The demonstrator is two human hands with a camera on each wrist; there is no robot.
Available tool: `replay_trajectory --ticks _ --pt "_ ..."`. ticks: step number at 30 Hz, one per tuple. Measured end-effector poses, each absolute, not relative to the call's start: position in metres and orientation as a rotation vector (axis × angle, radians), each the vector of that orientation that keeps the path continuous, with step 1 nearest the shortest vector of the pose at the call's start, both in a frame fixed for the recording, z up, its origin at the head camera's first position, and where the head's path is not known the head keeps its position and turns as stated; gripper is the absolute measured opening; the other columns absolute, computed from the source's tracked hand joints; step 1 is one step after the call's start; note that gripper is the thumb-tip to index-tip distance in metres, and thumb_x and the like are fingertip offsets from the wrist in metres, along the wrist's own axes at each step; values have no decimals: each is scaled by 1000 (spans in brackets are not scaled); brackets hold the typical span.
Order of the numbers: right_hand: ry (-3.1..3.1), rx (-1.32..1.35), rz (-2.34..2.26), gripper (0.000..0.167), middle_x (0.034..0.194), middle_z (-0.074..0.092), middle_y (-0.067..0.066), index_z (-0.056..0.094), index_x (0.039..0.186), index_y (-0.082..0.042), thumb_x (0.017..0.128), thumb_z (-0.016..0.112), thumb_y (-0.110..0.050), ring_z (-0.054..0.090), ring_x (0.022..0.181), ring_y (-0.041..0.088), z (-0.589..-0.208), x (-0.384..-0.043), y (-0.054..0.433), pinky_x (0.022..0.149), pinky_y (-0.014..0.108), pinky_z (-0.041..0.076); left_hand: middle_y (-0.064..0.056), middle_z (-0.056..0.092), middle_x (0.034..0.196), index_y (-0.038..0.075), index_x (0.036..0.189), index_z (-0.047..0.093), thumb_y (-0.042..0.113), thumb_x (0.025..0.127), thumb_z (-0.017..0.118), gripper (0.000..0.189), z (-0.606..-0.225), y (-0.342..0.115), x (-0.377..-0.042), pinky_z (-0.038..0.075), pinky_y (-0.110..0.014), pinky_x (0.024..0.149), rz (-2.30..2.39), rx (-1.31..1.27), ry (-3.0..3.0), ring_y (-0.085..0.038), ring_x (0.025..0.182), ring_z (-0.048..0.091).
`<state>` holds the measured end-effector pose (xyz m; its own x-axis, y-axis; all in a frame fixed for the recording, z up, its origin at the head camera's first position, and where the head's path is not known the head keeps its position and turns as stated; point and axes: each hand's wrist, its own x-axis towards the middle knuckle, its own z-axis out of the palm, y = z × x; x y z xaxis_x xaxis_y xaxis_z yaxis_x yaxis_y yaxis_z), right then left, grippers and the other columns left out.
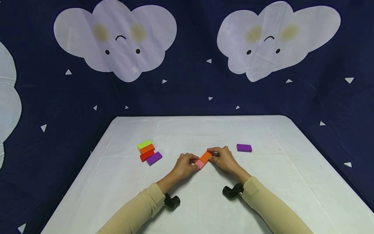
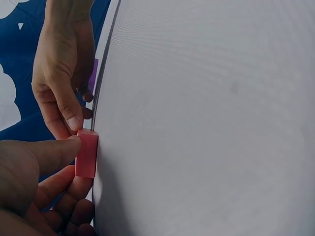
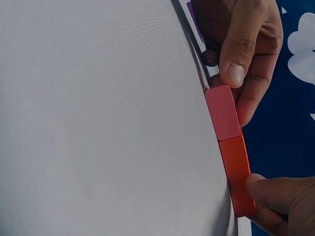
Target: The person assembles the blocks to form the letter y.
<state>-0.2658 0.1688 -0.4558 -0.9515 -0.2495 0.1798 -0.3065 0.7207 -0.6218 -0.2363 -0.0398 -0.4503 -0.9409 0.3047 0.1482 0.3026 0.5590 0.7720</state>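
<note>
Near the middle of the white table, my left hand (image 1: 184, 166) pinches a pink block (image 1: 200, 164) between thumb and fingers. An orange block (image 1: 206, 157) touches the pink one end to end, the two forming a slanted line. My right hand (image 1: 224, 159) pinches the orange block at its far end. In the left wrist view the pink block (image 2: 86, 153) stands by the thumb and hides the orange one. The right wrist view shows the pink block (image 3: 223, 113) and the orange block (image 3: 237, 174) meeting, with a hand at either end.
On the left of the table (image 1: 122, 195) lie a lime green block (image 1: 144, 144), another orange block (image 1: 147, 149), a red block (image 1: 147, 155) and a purple block (image 1: 154, 158), close together. A second purple block (image 1: 244, 148) lies alone to the right. Dark cloth with clouds hangs behind.
</note>
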Motion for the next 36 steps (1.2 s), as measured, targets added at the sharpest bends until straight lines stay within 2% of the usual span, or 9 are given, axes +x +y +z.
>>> replay_trajectory --ticks 18,24,30,36 --pt "-2839 437 1045 38 117 68 7 68 116 -15 79 72 -18 47 82 20 -454 -265 169 70 28 34 -10 65 90 4 106 69 12 74 74 33 -446 -40 -233 32 -23 70 1350 518 2832 -13 79 42" --pt "-2819 395 1083 38 113 69 8 68 116 -14 80 71 -24 47 84 21 -447 -263 173 71 28 35 -12 66 96 5 107 69 13 77 72 32 -443 -41 -235 35 -24 72 1391 559 2821 -16 84 45" --pt "-2819 346 1121 38 118 65 8 64 121 -16 86 67 -28 51 96 25 -441 -263 183 78 32 40 -11 69 107 5 109 70 11 80 69 29 -442 -42 -239 42 -31 80 1415 596 2816 -23 92 52" --pt "-2759 364 1094 37 117 67 10 64 121 -11 85 68 -22 55 96 29 -435 -262 195 79 34 41 -10 69 110 6 109 71 10 82 69 27 -443 -42 -242 43 -33 83 1397 630 2830 -21 91 51"
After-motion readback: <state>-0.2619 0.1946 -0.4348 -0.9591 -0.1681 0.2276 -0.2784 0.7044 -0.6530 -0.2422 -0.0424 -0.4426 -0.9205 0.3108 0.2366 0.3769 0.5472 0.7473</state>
